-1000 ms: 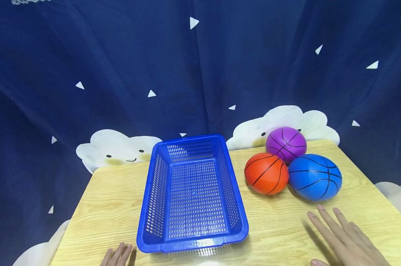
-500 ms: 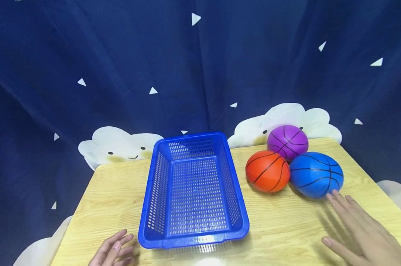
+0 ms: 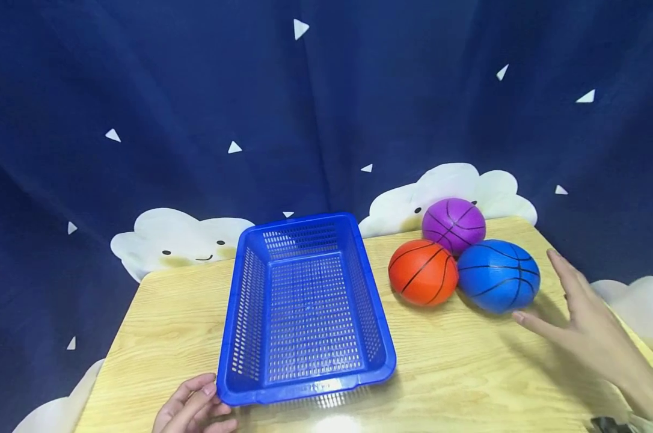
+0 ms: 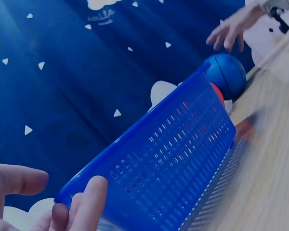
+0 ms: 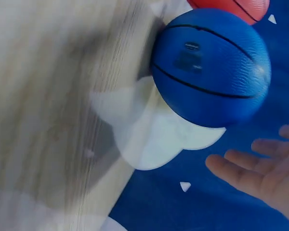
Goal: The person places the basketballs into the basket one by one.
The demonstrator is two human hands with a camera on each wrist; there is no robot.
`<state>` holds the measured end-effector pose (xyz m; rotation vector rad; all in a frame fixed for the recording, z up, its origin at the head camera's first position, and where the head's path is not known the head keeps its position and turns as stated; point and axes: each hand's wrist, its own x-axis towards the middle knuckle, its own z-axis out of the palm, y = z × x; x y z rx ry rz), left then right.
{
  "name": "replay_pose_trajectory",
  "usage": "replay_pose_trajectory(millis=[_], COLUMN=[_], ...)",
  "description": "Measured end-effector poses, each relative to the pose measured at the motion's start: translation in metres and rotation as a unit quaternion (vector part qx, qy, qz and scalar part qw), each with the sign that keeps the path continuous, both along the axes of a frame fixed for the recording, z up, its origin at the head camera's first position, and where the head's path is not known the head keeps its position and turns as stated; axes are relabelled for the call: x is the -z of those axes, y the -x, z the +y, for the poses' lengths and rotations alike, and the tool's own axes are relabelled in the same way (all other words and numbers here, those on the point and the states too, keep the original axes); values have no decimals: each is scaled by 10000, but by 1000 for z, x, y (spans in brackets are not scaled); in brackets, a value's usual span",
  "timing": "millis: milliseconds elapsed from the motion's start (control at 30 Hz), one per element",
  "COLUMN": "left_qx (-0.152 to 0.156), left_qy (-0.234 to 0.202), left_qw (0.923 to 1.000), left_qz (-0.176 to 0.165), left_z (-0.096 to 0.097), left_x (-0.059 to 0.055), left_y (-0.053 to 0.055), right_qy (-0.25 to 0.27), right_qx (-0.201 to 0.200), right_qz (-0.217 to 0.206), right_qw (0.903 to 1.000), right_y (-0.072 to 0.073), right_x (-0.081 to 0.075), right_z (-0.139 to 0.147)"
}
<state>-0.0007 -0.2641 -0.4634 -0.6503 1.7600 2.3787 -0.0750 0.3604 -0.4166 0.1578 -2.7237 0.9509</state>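
A blue plastic basket [image 3: 310,319] with slotted walls stands on the table, nothing inside it. At its near left corner is my left hand [image 3: 193,406]; in the left wrist view the fingers [image 4: 89,204] lie against the outside of the corner and the thumb stands apart from the rim. Right of the basket sit a blue ball [image 3: 498,276], an orange-red ball [image 3: 423,272] and a purple ball [image 3: 454,226], marked like basketballs and bunched together. My right hand [image 3: 586,325] is spread beside the blue ball, with a gap between them in the right wrist view.
The light wooden table [image 3: 169,325] carries the basket and balls. Behind it hangs a dark blue curtain [image 3: 223,90] with white triangles and smiling clouds. The balls lie close to the table's far right part.
My left hand has come forward and right to the basket's corner. The right hand has moved forward to the blue ball's right side, thumb and fingers parted. Basket and balls stay put.
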Motion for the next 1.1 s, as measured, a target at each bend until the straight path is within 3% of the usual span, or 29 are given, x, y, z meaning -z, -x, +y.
replay_pose_trajectory(millis=[167, 333, 467, 700, 933, 1100], left_qx=[-182, 125, 260, 83, 96, -36], left_qy=[-163, -590, -885, -734, -903, -867], left_qw=[9996, 9955, 9912, 9949, 9920, 9930], left_qz=[138, 724, 948, 690, 872, 803], left_z=[4, 5, 7, 13, 15, 16], left_x=[3, 8, 10, 7, 11, 11], left_y=[1, 3, 6, 8, 7, 7], right_qy=[285, 244, 314, 381, 322, 423], right_qx=[-189, -109, -107, 26, 132, 243], right_qz=[-80, -99, -104, -123, 31, 180], right_qw=[9994, 9996, 9994, 9992, 9994, 9986], right_y=[34, 48, 51, 48, 50, 50], right_x=[7, 13, 18, 27, 31, 31], right_z=[-9, -11, -9, -7, -9, -12])
